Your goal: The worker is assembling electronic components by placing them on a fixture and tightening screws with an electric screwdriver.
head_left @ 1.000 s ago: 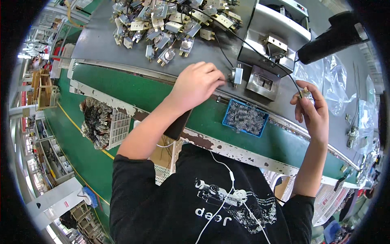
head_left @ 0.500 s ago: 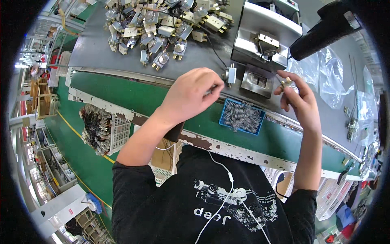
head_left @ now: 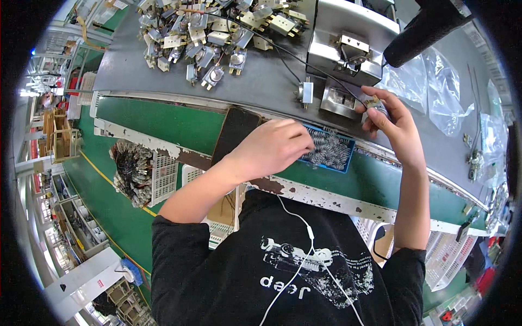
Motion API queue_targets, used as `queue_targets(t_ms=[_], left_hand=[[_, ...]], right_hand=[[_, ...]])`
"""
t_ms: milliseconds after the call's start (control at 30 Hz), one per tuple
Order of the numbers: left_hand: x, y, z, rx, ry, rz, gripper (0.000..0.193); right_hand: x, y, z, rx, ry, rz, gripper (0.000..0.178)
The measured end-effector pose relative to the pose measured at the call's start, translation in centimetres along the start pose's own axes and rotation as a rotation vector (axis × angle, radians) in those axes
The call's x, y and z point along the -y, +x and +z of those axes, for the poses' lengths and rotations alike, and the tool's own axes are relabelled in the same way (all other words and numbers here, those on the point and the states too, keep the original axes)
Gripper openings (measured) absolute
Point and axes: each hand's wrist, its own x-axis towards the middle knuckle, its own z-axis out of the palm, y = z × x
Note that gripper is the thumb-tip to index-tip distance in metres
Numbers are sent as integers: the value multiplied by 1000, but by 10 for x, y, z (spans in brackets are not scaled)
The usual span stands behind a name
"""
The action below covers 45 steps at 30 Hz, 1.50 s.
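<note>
My left hand (head_left: 277, 148) is at the left side of a blue tray (head_left: 343, 169) heaped with small metal coil springs (head_left: 329, 152). Its fingers are curled together, and whatever they hold is hidden. Between thumb and fingers, my right hand (head_left: 399, 122) grips a small metal component (head_left: 375, 104) with a black wire running off to the upper left. Just left of that hand sits a steel block fixture (head_left: 338, 100) with a recess, in front of a boxy metal machine (head_left: 352, 27). A similar white-faced component (head_left: 306, 92) lies on the bench beside the fixture.
A large pile of similar components (head_left: 201, 32) covers the bench's far left. A black cylindrical tool (head_left: 427, 35) leans in at upper right, above clear plastic bags (head_left: 443, 98). A dark flat rectangular object (head_left: 235, 130) lies left of my left hand.
My left hand has moved down and to the right, from above the bench edge to the spring tray. My right hand has shifted slightly left, with its component turned and the wire now showing.
</note>
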Motion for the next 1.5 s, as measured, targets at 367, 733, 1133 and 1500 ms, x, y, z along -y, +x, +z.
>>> queue_targets(t_ms=[367,733,1133,1500], left_hand=[[16,-25,3,-40,266,-250,21],[1,-19,1,-97,48,-227,15],[17,74,-62,-444,363,192,50],[-4,84,-80,-288,297,205,26]], right_hand=[[-5,-1,2,0,19,13,42],[0,-1,1,-5,10,36,47],[20,-33,-41,121,221,-75,63],[11,-42,-54,-193,-30,-264,59]])
